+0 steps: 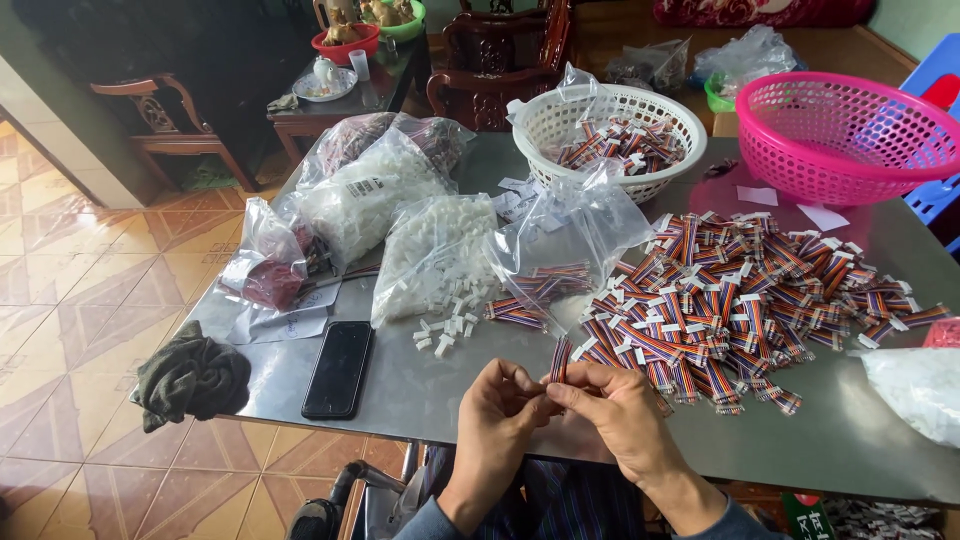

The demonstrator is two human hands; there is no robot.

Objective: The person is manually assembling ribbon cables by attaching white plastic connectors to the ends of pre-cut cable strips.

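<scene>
My left hand (497, 425) and my right hand (618, 415) meet at the near edge of a grey table (430, 385). Together they pinch a short multicoloured ribbon cable (560, 358) that stands upright between the fingertips. Just beyond my hands lies a big heap of the same striped cables with white ends (745, 295). A clear bag (560, 250) lies open beside the heap with a few cables inside. Small white plastic connectors (450, 325) spill from another clear bag (435, 250) to the left.
A black phone (338, 368) and a dark cloth (192, 377) lie at the left near edge. A white basket (610, 130) with cables and a pink basket (845, 130) stand at the back. More filled bags (370, 185) sit back left; wooden chairs and a side table stand beyond.
</scene>
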